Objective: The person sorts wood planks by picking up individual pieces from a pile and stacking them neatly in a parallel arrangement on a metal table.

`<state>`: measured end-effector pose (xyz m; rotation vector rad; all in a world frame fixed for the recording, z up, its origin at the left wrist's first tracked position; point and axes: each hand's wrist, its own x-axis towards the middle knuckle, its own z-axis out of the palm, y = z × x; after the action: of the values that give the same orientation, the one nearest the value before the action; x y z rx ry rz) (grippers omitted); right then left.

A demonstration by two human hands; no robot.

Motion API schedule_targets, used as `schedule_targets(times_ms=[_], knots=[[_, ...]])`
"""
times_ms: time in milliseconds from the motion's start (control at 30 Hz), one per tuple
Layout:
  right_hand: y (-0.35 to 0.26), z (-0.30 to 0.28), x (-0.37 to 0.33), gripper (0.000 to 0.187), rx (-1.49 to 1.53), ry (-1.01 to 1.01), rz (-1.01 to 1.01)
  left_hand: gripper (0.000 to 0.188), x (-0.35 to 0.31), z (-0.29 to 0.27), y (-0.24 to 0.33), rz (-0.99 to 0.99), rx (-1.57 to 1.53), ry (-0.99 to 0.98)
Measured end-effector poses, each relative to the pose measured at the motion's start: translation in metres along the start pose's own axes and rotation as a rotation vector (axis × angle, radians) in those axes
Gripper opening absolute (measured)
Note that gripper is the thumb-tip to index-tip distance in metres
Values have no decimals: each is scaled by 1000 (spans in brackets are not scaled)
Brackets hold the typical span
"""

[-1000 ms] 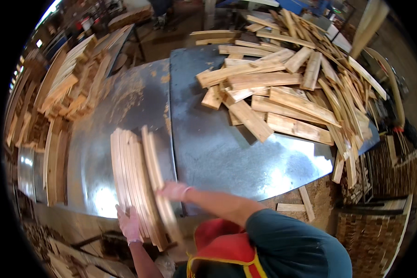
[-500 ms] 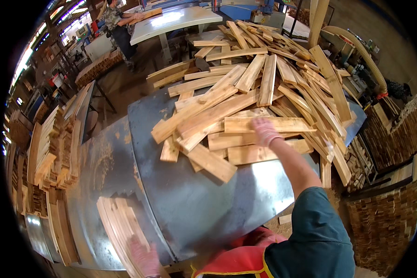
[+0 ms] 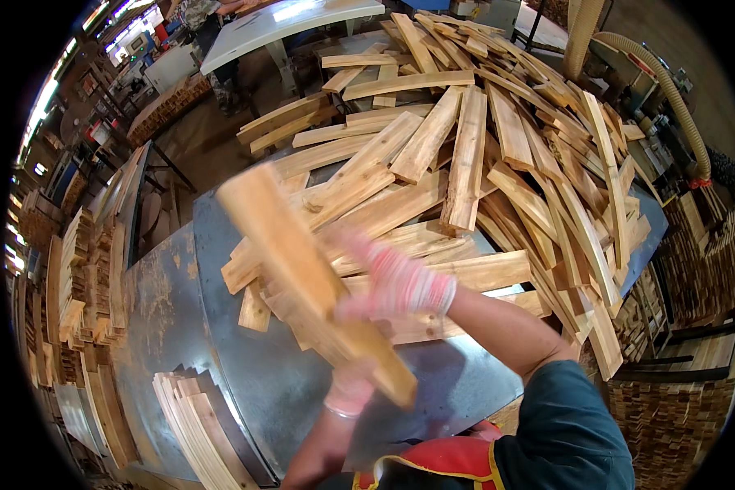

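Note:
A wooden board point(image 3: 290, 245), blurred by motion, is held up at a slant over the metal table point(image 3: 465, 384). My left hand point(image 3: 353, 390), in a pinkish-white glove, grips it near its lower end; the fingers are partly hidden by the wood. My right hand point(image 3: 404, 282), gloved alike, is beside the board's right edge with thumb and fingers spread. Its thumb overlaps the board's edge, though contact is hard to judge through the blur. Beyond both hands lies a large loose heap of boards point(image 3: 465, 175). Several boards stand side by side in a row point(image 3: 196, 429) at the table's near left.
Stacked boards point(image 3: 90, 286) line the left side, and more stacks point(image 3: 670, 425) rise at the right. A ribbed hose point(image 3: 670, 90) hangs at the far right. Another person point(image 3: 208, 33) is by a pale table point(image 3: 294, 24) at the back.
My left hand has left the row at near left and now grips a raised board. My right hand has come left and nearer from the heap, where it lay on a board. The view has shifted.

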<state>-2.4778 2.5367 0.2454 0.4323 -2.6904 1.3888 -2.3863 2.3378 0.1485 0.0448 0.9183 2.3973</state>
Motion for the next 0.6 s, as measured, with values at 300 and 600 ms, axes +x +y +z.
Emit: schedule_targets(times_ms=[300,600], knots=[[210,-57,-40,49,967,698,728,69,-120,-87,74,-25,590,647],[77,99,-226,64,1364,129,927,92,-372,-269,104,-374,2365,1102]])
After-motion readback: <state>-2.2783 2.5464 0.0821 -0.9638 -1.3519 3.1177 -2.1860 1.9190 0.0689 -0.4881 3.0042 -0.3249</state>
